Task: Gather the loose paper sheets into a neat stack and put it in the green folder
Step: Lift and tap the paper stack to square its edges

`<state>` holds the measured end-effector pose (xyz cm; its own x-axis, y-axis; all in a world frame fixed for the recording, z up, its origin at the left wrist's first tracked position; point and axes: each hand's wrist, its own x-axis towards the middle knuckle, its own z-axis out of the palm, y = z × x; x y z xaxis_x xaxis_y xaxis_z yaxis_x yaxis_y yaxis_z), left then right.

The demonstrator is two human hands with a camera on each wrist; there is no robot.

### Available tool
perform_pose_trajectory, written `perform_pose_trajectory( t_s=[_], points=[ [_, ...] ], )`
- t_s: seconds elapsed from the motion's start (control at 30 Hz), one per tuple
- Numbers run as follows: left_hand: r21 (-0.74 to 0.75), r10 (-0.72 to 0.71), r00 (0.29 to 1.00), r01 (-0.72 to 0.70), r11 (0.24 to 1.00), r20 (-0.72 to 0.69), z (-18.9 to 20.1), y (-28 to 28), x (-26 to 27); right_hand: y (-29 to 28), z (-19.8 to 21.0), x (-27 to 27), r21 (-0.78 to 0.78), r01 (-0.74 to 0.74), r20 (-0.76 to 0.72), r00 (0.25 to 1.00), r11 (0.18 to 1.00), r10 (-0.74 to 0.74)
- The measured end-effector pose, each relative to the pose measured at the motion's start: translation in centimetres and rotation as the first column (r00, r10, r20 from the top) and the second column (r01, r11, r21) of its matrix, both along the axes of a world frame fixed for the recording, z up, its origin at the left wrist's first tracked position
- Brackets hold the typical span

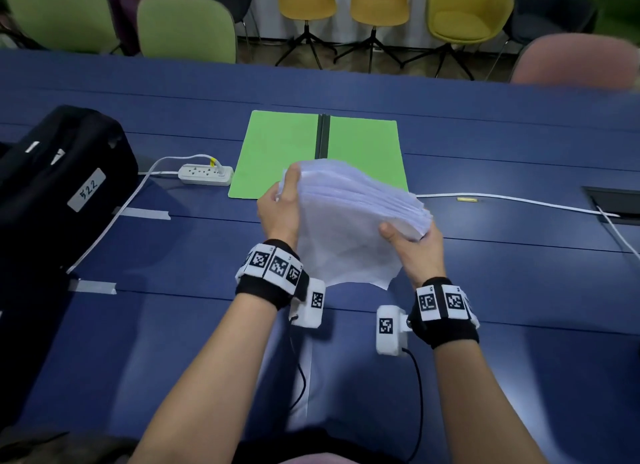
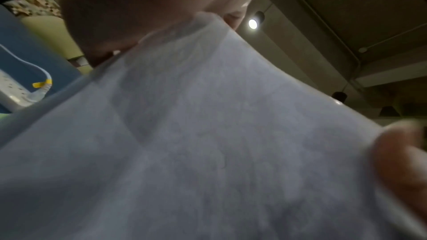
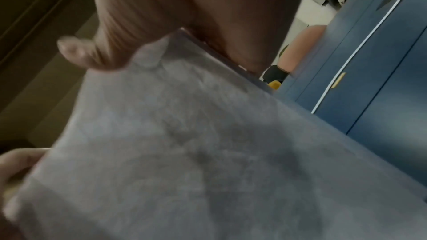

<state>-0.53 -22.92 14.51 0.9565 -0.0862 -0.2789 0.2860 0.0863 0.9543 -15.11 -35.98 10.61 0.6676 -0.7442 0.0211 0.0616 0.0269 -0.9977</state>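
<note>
Both my hands hold a thick, fanned stack of white paper sheets [image 1: 349, 217] tilted up above the blue table. My left hand [image 1: 282, 204] grips its left edge near the top corner. My right hand [image 1: 414, 245] grips the right edge, thumb on the near face. The sheets [image 2: 208, 143] fill the left wrist view, and the same paper [image 3: 184, 152] fills the right wrist view, where my thumb presses on it. The green folder [image 1: 277, 152] lies open and flat on the table just beyond the stack, its dark spine in the middle and its near edge partly hidden by the paper.
A white power strip [image 1: 205, 174] lies left of the folder, its cable running across the table [image 1: 519, 290]. A black bag [image 1: 62, 183] stands at the far left. A white cable [image 1: 519, 202] and a floor-box opening [image 1: 613, 204] are at the right. Chairs line the far side.
</note>
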Motion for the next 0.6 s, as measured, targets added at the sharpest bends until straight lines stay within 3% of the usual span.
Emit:
perform_pose_trajectory(
  t_s=[0.17,0.33,0.4,0.5,0.6],
  points=[
    [-0.001,-0.135,0.99,0.135,0.991,-0.036,0.9,0.2,-1.1,-0.3,0.8,0.5,0.069,0.024,-0.03,0.999,0.997,-0.022],
    [-0.058,0.055,0.989,-0.047,0.997,0.14,2.3,-0.3,-2.9,0.2,3.6,1.2,-0.038,0.047,0.114,0.993,0.998,-0.042],
    [-0.03,0.091,0.978,-0.087,0.996,0.186,1.4,-0.2,-3.8,0.6,3.5,0.8,-0.047,0.031,0.097,0.995,0.998,-0.026],
    [0.056,0.106,0.982,-0.116,0.992,0.158,-0.6,0.2,-4.8,1.5,2.6,0.2,-0.019,-0.006,0.016,1.0,1.0,0.007],
    [0.054,0.113,0.987,-0.12,0.991,0.112,-1.4,0.5,-4.5,1.4,2.2,0.2,0.074,0.075,0.027,0.997,0.994,-0.077]
  ],
)
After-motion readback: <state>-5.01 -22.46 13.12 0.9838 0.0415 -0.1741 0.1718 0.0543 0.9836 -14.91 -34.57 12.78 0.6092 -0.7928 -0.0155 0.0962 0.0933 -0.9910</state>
